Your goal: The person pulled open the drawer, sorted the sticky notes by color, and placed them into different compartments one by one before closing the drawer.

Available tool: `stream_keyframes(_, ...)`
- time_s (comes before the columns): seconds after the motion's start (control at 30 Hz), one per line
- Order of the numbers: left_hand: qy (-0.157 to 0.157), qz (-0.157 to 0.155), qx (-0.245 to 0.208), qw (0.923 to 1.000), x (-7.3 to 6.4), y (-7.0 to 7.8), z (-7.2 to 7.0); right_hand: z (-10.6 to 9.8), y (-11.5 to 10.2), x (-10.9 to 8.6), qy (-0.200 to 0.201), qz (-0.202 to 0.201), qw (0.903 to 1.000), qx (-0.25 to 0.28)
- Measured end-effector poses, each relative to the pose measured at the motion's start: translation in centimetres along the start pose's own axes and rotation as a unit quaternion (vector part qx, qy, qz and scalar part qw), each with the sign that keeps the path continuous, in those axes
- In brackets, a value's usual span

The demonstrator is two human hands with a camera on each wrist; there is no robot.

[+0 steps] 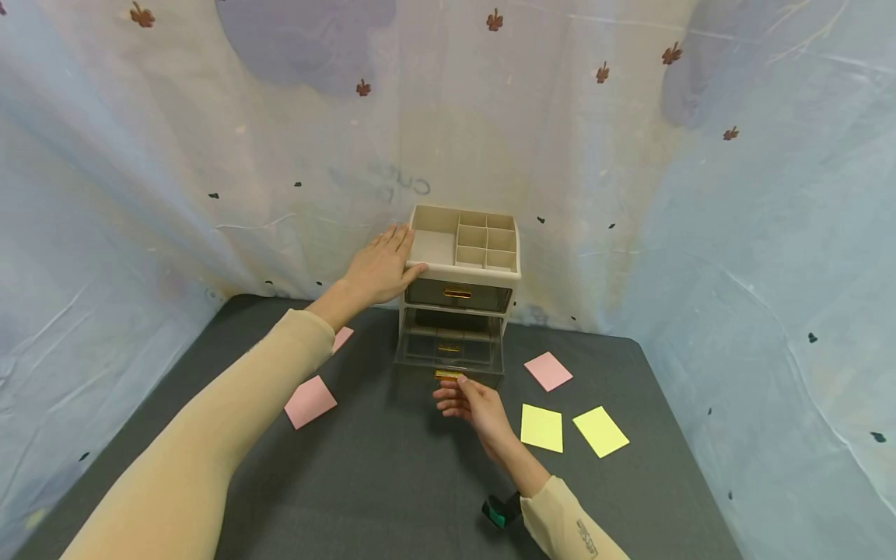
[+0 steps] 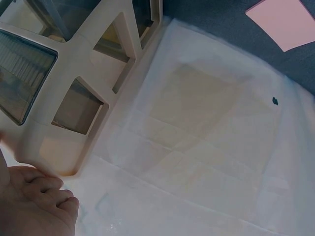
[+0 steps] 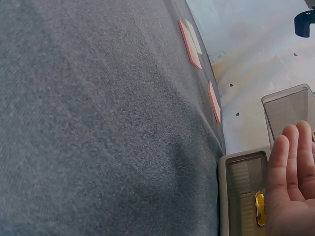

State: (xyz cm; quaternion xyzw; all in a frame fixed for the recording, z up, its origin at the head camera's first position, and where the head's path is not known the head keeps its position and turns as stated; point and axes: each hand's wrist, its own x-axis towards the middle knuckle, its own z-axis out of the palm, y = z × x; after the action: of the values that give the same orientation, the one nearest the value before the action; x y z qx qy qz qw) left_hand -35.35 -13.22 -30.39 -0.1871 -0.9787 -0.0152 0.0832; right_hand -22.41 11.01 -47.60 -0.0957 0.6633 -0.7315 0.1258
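A cream desktop organizer (image 1: 462, 274) with smoky see-through drawers stands against the back sheet. My left hand (image 1: 380, 264) rests along its upper left edge, thumb at the front corner and fingers pointing back. In the left wrist view, the curled fingers of that hand (image 2: 42, 201) show at the organizer's top corner. The top drawer (image 1: 423, 292) is closed, and the drawer below it (image 1: 413, 350) is pulled out. At its gold handle (image 1: 446, 375), my right hand (image 1: 483, 414) pinches with the thumb, other fingers extended below. Another gold handle (image 3: 260, 208) shows on the lowest drawer.
Pink sticky notes (image 1: 311, 402) lie left of the organizer, one partly behind my left sleeve. Another pink note (image 1: 548, 372) and two yellow notes (image 1: 542, 428) lie to the right. Dark grey cloth (image 1: 378, 490) covers the table, with patterned sheets (image 1: 560, 155) around it.
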Motion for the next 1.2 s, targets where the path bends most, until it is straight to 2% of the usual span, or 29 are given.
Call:
stream_keyframes(0.53, 0.0, 0.0, 0.002, 1.0, 0.1, 0.0, -0.1, -0.3, -0.1, -0.1, -0.004, -0.004, 0.9998, -0.02)
stream_keyframes(0.77, -0.003, -0.003, 0.009, 0.9999, 0.0, 0.0, -0.1, -0.7, -0.4, -0.5, -0.006, -0.031, 0.997, -0.07)
stream_keyframes(0.97, -0.001, -0.002, 0.005, 1.0, 0.0, 0.0, 0.0, -1.9, -1.0, -1.2, -0.018, -0.049, 0.9925, -0.11)
stream_keyframes(1.2, 0.004, -0.001, 0.005, 1.0, 0.1, -0.1, 0.1, -3.9, -1.3, -2.4, -0.042, -0.093, 0.9786, -0.179)
